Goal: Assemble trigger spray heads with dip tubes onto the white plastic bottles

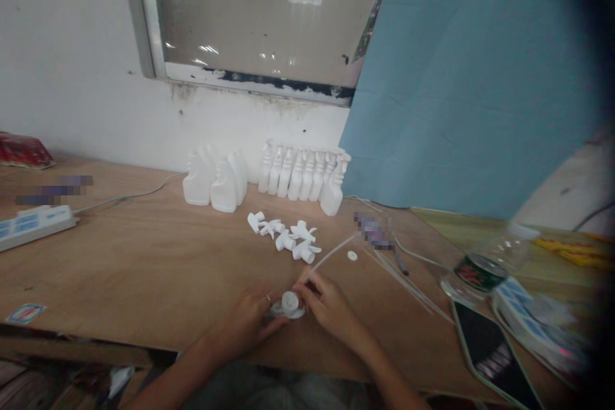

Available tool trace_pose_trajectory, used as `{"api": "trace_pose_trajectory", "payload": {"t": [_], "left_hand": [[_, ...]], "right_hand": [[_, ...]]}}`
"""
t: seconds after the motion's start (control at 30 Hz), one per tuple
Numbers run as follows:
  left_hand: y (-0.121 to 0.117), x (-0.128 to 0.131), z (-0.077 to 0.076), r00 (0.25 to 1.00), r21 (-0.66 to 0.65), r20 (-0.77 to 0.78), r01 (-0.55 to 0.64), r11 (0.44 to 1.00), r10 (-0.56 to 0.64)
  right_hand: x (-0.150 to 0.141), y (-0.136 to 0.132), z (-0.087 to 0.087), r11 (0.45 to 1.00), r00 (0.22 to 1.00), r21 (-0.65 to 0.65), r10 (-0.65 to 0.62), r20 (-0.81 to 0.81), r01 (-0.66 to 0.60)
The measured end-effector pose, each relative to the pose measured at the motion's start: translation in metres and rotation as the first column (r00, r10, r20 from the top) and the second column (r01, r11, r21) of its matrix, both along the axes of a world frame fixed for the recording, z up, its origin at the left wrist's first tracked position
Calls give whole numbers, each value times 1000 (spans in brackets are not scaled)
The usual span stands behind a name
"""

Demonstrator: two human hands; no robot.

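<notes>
My left hand (246,319) is closed around a white spray head (290,302), low over the front of the table, with its round end facing up toward me. In my right hand (332,309), thumb and fingers pinch a thin whitish tube (333,254) close to the spray head. The tube slants away up to the right. Whether its near end sits inside the spray head is hidden by my fingers. Just beyond my hands lie several loose white trigger spray heads (286,240). A small white ring (352,256) rests to their right.
White bottles without spray heads (223,189) and a row with them (331,195) stand along the wall. Thin tubes (408,288) lie at right, near a clear plastic bottle (480,272), a phone (494,355) and a power strip (523,314). Another power strip (41,224) lies left.
</notes>
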State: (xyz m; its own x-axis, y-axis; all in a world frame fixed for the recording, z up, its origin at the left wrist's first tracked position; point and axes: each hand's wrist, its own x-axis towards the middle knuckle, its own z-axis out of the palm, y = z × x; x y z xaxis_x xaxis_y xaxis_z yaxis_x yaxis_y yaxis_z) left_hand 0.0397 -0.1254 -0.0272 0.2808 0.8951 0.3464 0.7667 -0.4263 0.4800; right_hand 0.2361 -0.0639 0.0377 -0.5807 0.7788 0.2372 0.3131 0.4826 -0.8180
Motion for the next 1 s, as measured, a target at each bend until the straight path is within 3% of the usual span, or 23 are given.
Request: {"api": "trace_pose_trajectory", "payload": {"t": [0.17, 0.37, 0.53, 0.8, 1.0], "left_hand": [[-1, 1, 2, 1000, -13, -6, 1, 1000, -1], [-1, 1, 3, 1000, 6, -30, 2, 1000, -2], [-1, 0, 5, 998, 17, -53, 19, 1000, -18], [2, 1, 8, 995, 7, -89, 43, 999, -42], [1, 2, 11, 997, -36, -59, 54, 998, -56]], "right_hand": [[1, -1, -2, 999, 999, 50, 2, 45, -4], [1, 2, -3, 1000, 999, 13, 13, 47, -13], [-1, 0, -1, 983, 989, 173, 44, 142, -68], [-2, -3, -1, 963, 979, 241, 75, 188, -120], [-8, -1, -13, 950, 977, 296, 39, 209, -101]]}}
